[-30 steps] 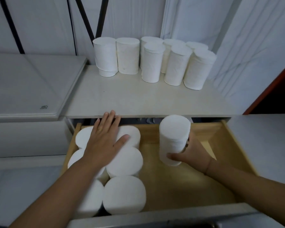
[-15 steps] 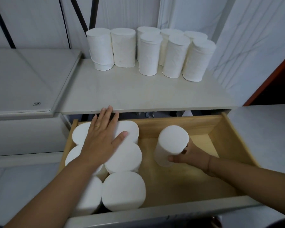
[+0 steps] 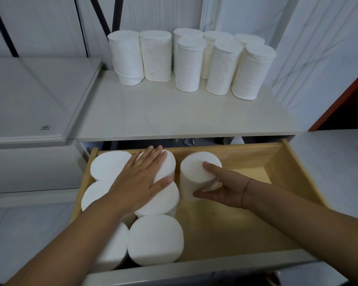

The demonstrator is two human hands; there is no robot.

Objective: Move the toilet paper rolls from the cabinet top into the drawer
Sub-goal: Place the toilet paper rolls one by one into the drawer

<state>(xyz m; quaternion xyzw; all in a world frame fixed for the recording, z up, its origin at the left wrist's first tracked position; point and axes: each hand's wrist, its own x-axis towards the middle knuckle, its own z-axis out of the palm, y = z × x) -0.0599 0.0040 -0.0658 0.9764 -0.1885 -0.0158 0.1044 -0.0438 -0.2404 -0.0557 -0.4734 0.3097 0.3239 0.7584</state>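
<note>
Several white toilet paper rolls [image 3: 187, 65] stand upright at the back of the pale cabinet top [image 3: 174, 114]. Below it the wooden drawer [image 3: 232, 228] is pulled out. Several rolls [image 3: 155, 240] stand packed in its left half. My left hand [image 3: 141, 178] lies flat, fingers spread, on top of those rolls. My right hand [image 3: 221, 188] grips one more roll [image 3: 194, 172] by its side, standing on the drawer floor at the back, just right of the packed rolls.
The drawer's right half is bare wood. A white appliance lid [image 3: 29, 100] adjoins the cabinet on the left. A white wall panel and a red-edged dark opening [image 3: 347, 100] are on the right. Dark cables run up the back wall.
My right hand has lowered its roll from above the drawer to the drawer floor and slid it left toward the packed rolls. My left hand stays flat on the rolls.
</note>
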